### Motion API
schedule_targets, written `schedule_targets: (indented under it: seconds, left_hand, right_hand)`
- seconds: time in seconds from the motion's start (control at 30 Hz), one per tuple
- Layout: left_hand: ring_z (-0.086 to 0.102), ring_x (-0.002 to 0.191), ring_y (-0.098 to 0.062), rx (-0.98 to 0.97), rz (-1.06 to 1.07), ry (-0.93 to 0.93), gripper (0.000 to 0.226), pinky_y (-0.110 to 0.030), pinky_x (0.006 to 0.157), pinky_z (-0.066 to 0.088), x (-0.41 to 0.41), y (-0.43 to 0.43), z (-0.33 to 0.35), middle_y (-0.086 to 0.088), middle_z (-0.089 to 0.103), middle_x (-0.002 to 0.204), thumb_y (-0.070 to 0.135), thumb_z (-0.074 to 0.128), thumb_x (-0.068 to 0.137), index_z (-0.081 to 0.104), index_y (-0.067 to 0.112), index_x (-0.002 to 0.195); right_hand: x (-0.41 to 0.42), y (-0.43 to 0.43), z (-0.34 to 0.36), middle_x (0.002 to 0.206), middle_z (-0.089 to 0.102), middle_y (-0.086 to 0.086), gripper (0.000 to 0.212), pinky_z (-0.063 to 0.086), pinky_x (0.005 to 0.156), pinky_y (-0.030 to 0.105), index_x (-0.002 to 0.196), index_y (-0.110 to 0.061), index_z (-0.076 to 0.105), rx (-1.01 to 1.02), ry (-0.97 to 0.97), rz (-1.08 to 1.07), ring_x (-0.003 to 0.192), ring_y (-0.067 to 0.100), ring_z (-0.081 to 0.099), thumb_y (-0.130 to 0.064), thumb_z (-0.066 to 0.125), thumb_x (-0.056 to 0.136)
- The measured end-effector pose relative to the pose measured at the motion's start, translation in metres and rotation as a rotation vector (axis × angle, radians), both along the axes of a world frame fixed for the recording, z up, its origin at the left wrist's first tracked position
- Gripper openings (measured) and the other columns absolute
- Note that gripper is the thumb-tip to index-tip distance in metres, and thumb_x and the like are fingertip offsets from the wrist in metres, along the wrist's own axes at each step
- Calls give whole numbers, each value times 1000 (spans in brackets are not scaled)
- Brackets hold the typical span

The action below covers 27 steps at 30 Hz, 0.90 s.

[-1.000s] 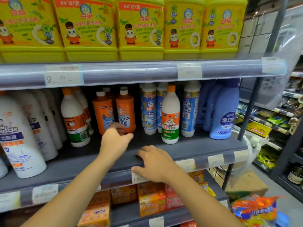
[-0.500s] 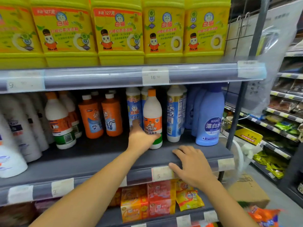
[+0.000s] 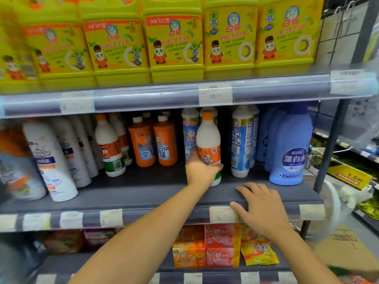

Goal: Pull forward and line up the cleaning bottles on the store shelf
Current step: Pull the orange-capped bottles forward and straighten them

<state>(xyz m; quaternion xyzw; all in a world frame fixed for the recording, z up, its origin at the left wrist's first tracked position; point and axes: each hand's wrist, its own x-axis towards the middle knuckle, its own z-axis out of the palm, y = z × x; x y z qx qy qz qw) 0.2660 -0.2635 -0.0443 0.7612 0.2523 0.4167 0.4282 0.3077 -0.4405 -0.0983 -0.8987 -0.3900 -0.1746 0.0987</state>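
Observation:
My left hand [image 3: 202, 171] grips the lower half of a white Mr Muscle bottle with an orange cap [image 3: 208, 140], which stands upright on the grey middle shelf [image 3: 143, 193]. Behind it stands a blue-and-white bottle [image 3: 189, 132]. To the left are two orange drain-cleaner bottles [image 3: 152, 142], then a white bottle with an orange and green label [image 3: 109, 148] and several tall white bottles [image 3: 51, 160]. To the right stand a blue-and-white bottle [image 3: 242, 144] and a blue bleach bottle [image 3: 291, 150]. My right hand [image 3: 260, 208] lies flat on the shelf's front edge, holding nothing.
Yellow detergent jugs [image 3: 174, 44] fill the shelf above. Orange and red packets [image 3: 207, 249] sit on the shelf below. A dark upright post [image 3: 332, 140] bounds the shelf on the right, with a cardboard box [image 3: 344, 247] on the floor beyond it.
My left hand moved right from the orange bottles to the white Mr Muscle bottle and closed on it. My right hand slid right along the shelf edge. The view shifted rightward.

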Motion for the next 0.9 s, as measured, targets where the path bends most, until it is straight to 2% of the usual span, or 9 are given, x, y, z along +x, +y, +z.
schedule_targets:
  seconds: [0.17, 0.33, 0.5, 0.63, 0.73, 0.9]
  left_hand:
    - [62, 91, -12, 15, -22, -35, 72, -24, 77, 51, -37, 19, 6, 0, 66, 105, 27, 90, 53, 55, 17, 114]
    - [57, 85, -5, -18, 6, -20, 66, -22, 74, 49, -81, 56, 12, 12, 59, 96, 29, 90, 51, 50, 32, 104]
    - [61, 90, -13, -23, 123, -29, 70, -26, 76, 49, -128, 108, 13, 4, 64, 102, 27, 90, 51, 54, 22, 110]
    - [60, 82, -12, -39, 220, -33, 63, -21, 67, 45, -162, 151, 15, 5, 63, 93, 27, 91, 50, 53, 25, 101]
    - [64, 86, -19, -45, 302, -15, 67, -31, 74, 52, -184, 186, 17, -3, 68, 98, 28, 91, 48, 58, 18, 106]
    - [63, 81, -20, -32, 359, 21, 72, -32, 73, 51, -200, 222, 9, -7, 71, 99, 39, 90, 44, 61, 19, 107]
  right_hand:
    - [1, 1, -2, 134, 55, -6, 72, 38, 96, 37, 133, -34, 51, -14, -48, -26, 121, 16, 48, -73, 16, 84]
    - [-1, 4, -1, 118, 66, -2, 73, 45, 79, 39, 121, -27, 64, 16, -91, -32, 105, 22, 59, -71, 20, 82]
    - [-2, 7, -1, 107, 69, 0, 68, 45, 72, 38, 110, -24, 70, 52, -113, -37, 94, 27, 63, -68, 30, 77]
    - [-3, 9, 1, 107, 69, -3, 66, 43, 71, 36, 109, -26, 69, 43, -107, -52, 93, 25, 62, -69, 32, 76]
    - [-6, 9, 4, 111, 67, -3, 68, 44, 73, 37, 112, -27, 68, 38, -76, -69, 98, 25, 61, -71, 30, 75]
    - [-11, 10, 9, 107, 67, 0, 66, 44, 71, 39, 110, -26, 67, 44, -56, -70, 96, 26, 60, -69, 31, 76]
